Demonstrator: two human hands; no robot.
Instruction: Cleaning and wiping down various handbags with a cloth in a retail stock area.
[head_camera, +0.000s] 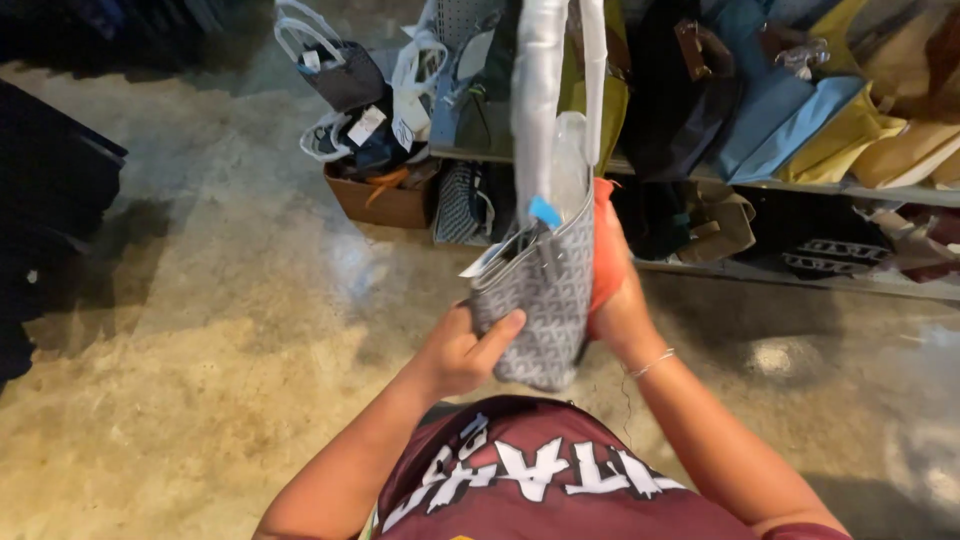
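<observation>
Between both hands (470, 350): stiff grey patterned woven bag (540, 300).

This looks like a bag shop or its stockroom — a long shelf (800, 190) at the far side is crowded with handbags (790, 120) in blue, yellow and tan. More bags fill a cardboard box (385, 205) on the bare concrete floor (200, 330) — far left.

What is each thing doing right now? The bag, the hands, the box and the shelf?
Grey patterned bag: held up off the floor, handles wrapped in plastic.
Left hand: gripping the bag's side.
Right hand: pressed against the bag's other side.
Cardboard box: open, on the floor, filled with bags.
Shelf: loaded with bags.
</observation>
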